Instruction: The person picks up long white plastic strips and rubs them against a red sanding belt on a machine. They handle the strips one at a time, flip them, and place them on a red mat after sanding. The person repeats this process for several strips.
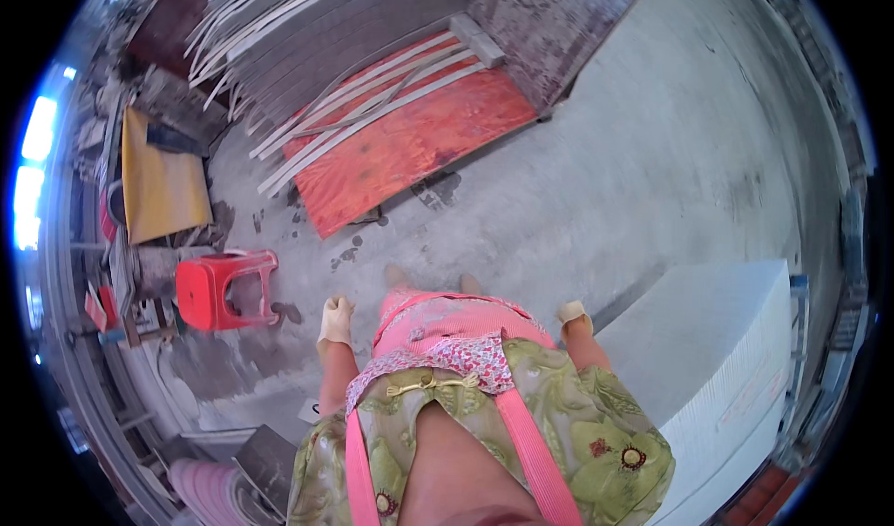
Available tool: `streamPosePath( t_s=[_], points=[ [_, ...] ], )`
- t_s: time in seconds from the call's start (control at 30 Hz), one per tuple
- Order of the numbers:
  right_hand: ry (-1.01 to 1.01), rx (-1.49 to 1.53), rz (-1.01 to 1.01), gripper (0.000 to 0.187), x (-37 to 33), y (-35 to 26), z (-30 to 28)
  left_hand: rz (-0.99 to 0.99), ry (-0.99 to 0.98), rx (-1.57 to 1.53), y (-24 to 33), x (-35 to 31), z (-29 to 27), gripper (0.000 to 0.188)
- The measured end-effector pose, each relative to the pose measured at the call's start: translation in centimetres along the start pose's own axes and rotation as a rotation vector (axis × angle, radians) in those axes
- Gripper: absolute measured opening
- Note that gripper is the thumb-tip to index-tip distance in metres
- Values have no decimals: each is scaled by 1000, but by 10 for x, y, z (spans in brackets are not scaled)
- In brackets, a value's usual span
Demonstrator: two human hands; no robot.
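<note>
My left hand [336,321], in a cream glove, hangs beside my pink apron [456,321] on the left. Its fingers look loosely curled, and I see nothing in them. The red plastic stool [203,291], lying on its side, is the thing closest to it but stands apart. On the other side, my right hand [572,313] is also gloved and hangs by my hip, near a tall white stack of sheets [726,368]. The fingers of that hand are mostly hidden, so their pose cannot be told.
Ahead lies a red board [419,149] on the concrete floor [652,163], bearing long white strips [358,135]. Behind it rises a stack of grey slabs [326,37]. A yellow sheet [166,180] hangs at left; pink rolled material [209,489] is at the lower left.
</note>
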State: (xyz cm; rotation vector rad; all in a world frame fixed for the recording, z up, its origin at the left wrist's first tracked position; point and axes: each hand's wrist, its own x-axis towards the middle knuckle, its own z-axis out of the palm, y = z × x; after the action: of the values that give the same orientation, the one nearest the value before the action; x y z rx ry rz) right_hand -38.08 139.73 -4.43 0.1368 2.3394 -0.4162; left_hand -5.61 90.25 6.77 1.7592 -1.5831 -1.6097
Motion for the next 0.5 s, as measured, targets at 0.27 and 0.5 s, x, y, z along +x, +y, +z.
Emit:
streamPosePath(
  t_s=[0.27,0.5],
  points=[
    [88,137,-460,38,43,-249,-10,-84,215,-211,-47,-1,-51,28],
    [-103,85,-791,35,-95,-458,67,-160,290,-218,-107,17,-193,26]
  ],
)
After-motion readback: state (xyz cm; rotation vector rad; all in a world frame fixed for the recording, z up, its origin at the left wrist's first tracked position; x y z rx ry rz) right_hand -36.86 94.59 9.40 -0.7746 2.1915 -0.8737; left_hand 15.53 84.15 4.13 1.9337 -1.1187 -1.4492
